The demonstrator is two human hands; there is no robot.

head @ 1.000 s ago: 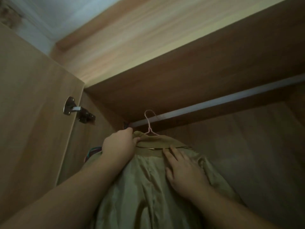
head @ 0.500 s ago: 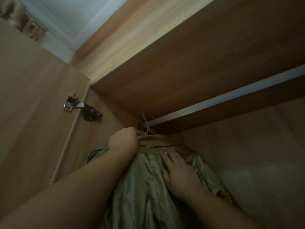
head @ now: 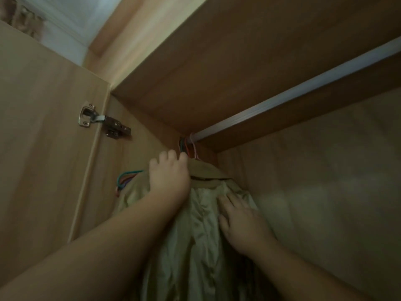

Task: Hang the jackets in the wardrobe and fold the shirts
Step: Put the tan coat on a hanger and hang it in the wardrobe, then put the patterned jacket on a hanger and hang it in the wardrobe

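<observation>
Wardrobe rail [head: 303, 89] bears the jacket [head: 195, 246]; right hand [head: 243, 222] lies on it, fingers straight; left hand [head: 169, 179] fingers unclear.

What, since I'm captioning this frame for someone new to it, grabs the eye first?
A beige jacket on a pink hanger, hooked at the left end of the pale rail, fills the lower middle. The left hand curls over its shoulder while the right hand lies flat on the shiny lining. A metal hinge glints at left.

Beige jacket [head: 195, 246] hangs from rail [head: 303, 88]; left hand [head: 169, 177] grips collar [head: 206, 172], right hand [head: 240, 224] flat on lining [head: 201, 213].
</observation>
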